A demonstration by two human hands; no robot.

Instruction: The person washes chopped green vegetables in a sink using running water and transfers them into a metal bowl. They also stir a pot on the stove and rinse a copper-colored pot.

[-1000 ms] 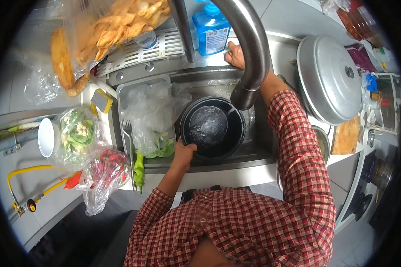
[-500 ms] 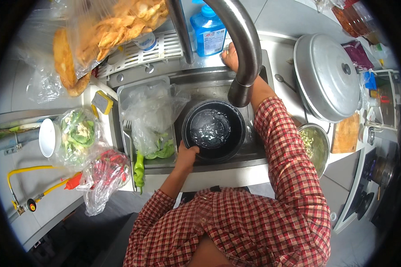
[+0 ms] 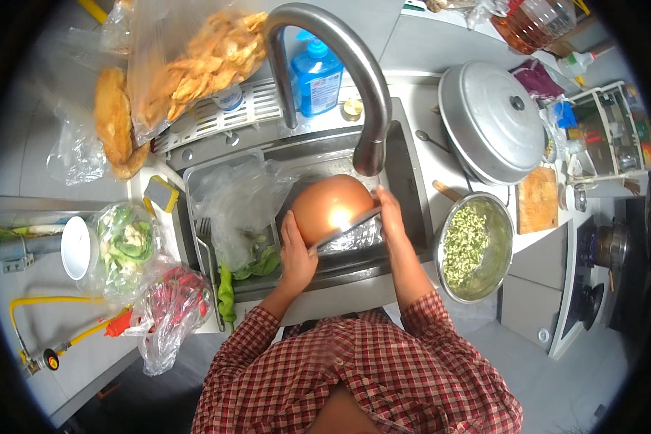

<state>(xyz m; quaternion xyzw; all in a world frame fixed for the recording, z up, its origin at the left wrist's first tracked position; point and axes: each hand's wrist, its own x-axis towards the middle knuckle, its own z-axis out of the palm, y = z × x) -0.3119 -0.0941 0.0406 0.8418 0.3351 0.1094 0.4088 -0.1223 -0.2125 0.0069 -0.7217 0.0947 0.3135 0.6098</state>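
Observation:
A rice cooker inner pot (image 3: 325, 202) is tipped steeply over the sink (image 3: 405, 155). Its copper-coloured outside faces up, and its opening is turned down toward me, so the inside is hidden. On the left, my left hand (image 3: 296, 254) grips the pot near its rim. My right hand (image 3: 390, 213) closes on the opposite end of the rim. A bright, wet shine shows in the sink below the rim. The metal faucet (image 3: 372, 94) arches over the sink, its spout just behind the pot.
Left in the sink sits a clear tray (image 3: 188, 181) with a plastic bag (image 3: 235, 199) and green peppers (image 3: 226, 296). A steel bowl of chopped greens (image 3: 477, 253) stands at right, near a large lidded pot (image 3: 492, 123) and cutting board (image 3: 537, 202). A blue bottle (image 3: 317, 79) stands behind.
The pot has gone from upright, with water and white grains inside, to tipped over. My right hand has come from behind the faucet to the pot's rim.

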